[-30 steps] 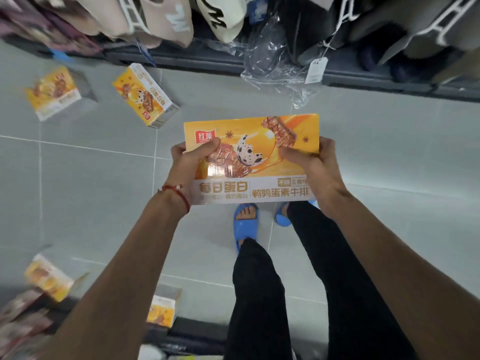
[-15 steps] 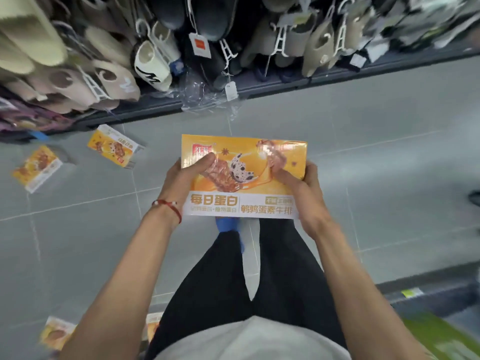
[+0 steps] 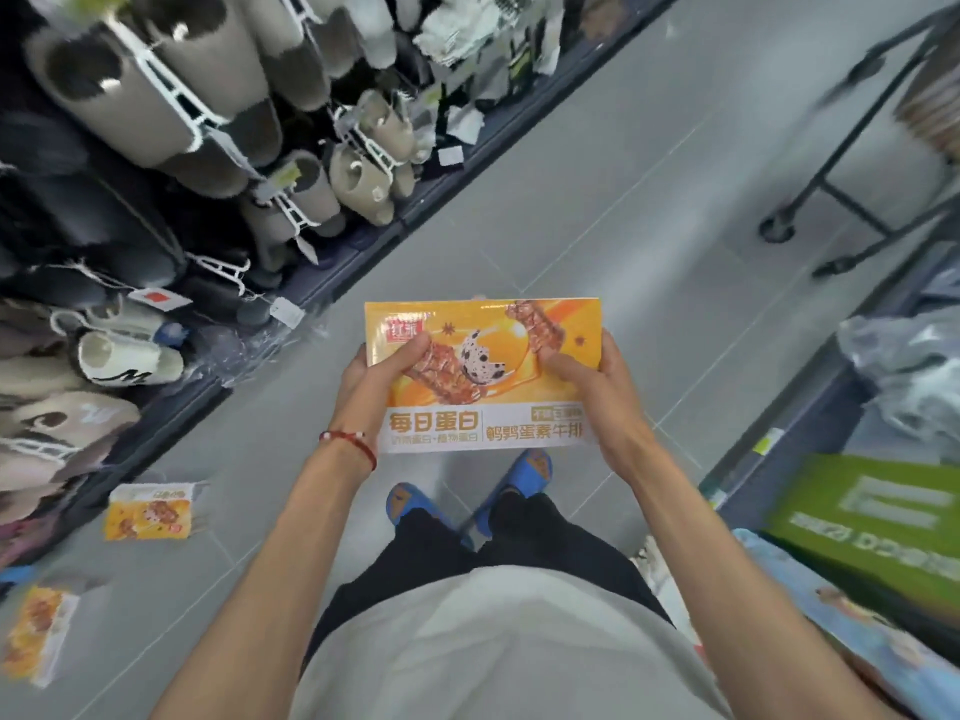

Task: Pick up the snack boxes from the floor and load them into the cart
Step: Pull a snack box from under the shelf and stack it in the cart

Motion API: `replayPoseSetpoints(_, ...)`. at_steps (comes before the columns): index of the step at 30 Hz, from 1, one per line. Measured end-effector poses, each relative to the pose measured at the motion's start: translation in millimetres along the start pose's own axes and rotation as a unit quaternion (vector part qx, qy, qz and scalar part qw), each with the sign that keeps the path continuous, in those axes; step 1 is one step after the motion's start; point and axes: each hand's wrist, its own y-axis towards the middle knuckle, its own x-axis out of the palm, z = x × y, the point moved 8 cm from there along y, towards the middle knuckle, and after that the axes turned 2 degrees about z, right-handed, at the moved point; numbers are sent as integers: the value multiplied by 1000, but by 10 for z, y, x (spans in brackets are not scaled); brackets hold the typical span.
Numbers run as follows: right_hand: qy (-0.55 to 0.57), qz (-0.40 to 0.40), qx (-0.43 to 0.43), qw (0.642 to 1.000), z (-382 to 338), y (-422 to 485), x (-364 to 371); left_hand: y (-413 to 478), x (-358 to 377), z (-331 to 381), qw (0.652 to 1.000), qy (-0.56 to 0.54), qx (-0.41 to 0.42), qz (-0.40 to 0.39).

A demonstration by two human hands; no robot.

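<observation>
I hold an orange and white snack box (image 3: 493, 407) flat in front of my waist, above my blue sandals. My left hand (image 3: 376, 376) grips its left edge, thumb on the top face. My right hand (image 3: 597, 392) grips the right edge the same way. Two more snack boxes lie on the grey floor at the left: one (image 3: 149, 511) beside the shelf base, another (image 3: 36, 634) near the frame's left edge. The cart's dark metal frame and wheels (image 3: 852, 163) stand at the upper right, some way ahead of the box.
A rack of hanging slippers (image 3: 171, 148) runs along the left of the aisle. On the right stands a low shelf with a green carton (image 3: 872, 517), a pale blue pack and plastic-wrapped goods (image 3: 909, 371). Grey tiled floor (image 3: 597, 210) stretches ahead between them.
My view has swung to the right along the aisle, bringing the cart and the right shelf into sight. Both hands keep the same hold on the box; the floor boxes slid to lower left.
</observation>
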Motion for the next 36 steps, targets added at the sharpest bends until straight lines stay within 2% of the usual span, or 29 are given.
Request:
replayPoseSetpoints(9, 109, 112, -38, 987, -508, 314, -1516, 329, 1909, 496, 985, 106, 20, -131)
replayPoseSetpoints(19, 186, 233, -68, 952, -1297, 1022, -2755, 997, 3952, 1304, 950, 202, 52, -232)
replayPoseSetpoints(29, 270, 325, -83, 902, -2265, 1862, -3732, 1574, 5945, 2303, 902, 283, 66, -319)
replayPoseSetpoints(36, 289, 368, -88, 879, -2822, 2610, -4837, 1893, 7451, 2665, 884, 317, 72, -335)
